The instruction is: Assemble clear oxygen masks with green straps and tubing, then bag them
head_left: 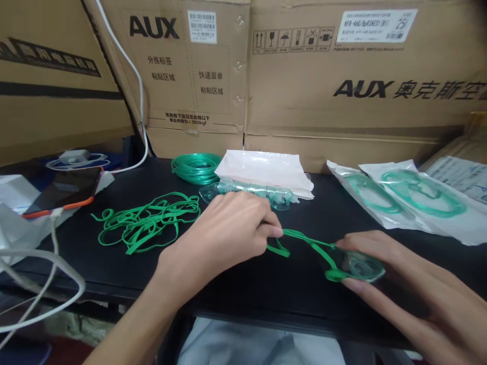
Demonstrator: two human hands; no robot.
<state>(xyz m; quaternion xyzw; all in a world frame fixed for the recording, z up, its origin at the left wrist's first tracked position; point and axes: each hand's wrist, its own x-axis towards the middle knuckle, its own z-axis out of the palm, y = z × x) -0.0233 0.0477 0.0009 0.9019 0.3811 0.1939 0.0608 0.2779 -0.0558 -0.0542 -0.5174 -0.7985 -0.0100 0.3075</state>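
My left hand (pixel 236 223) is closed in a pinch on a green elastic strap (pixel 304 237), which stretches right to a clear plastic mask (pixel 363 266). My right hand (pixel 391 268) grips that mask between thumb and fingers. The strap joins the mask's left side, and a loose end hangs below my left fingers. Left of my left hand lies a tangled pile of green elastic straps (pixel 152 220). Behind the same hand, several clear plastic pieces (pixel 251 188) sit in a row, partly hidden by it.
A coil of green tubing (pixel 196 168) and white packets (pixel 262 166) lie at the back. Sealed pouches with green tubing (pixel 422 195) rest at right. A phone (pixel 68 190) and white cables (pixel 72 268) occupy the left. Cardboard boxes (pixel 297 111) stand behind the black table (pixel 243 299).
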